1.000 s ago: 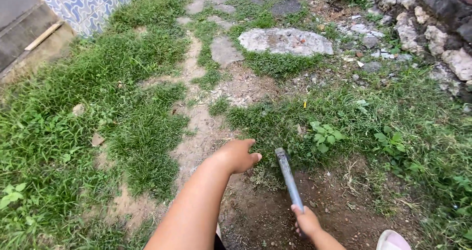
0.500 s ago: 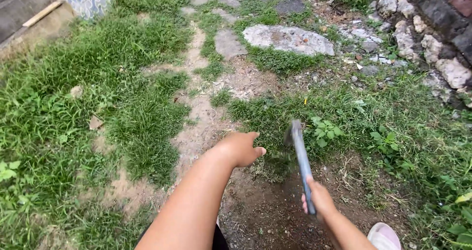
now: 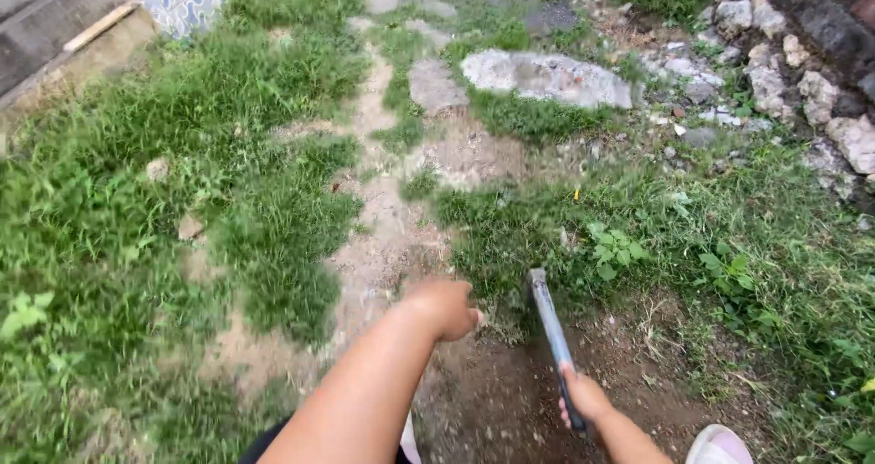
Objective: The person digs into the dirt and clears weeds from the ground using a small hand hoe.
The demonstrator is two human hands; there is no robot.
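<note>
Right hand [image 3: 583,398] gripped the dark handle of a long flat metal blade [image 3: 550,316], which had dropped from its raised tilt half a second before to bite the grass edge [image 3: 510,236]. Left hand [image 3: 447,307] hung loosely curled, empty, over bare crumbly soil [image 3: 492,400]; coarse tufted turf and rough pale stones [image 3: 545,77] lay beyond

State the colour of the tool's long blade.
Dull grey metal blade, gripped by the right hand; head view.

Grassy ground [image 3: 137,245], flat stones [image 3: 545,77]
</note>
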